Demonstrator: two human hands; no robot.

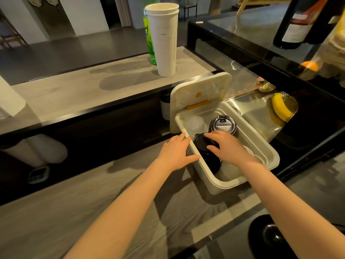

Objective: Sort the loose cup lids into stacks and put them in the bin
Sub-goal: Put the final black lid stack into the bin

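Two hands: left hand [175,152] flat against bin [224,186] rim; right hand [227,146] grasps black lid stack [207,156] inside.

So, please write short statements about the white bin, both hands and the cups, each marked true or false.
1. The hinged lid of the white plastic bin stands open. True.
2. The right hand grips a stack of black plastic cup lids inside the bin. True.
3. The left hand holds the tall white paper cups. False: it rests on the bin's left rim.
4. The green plastic bottle stands in front of the cups. False: it is behind them.
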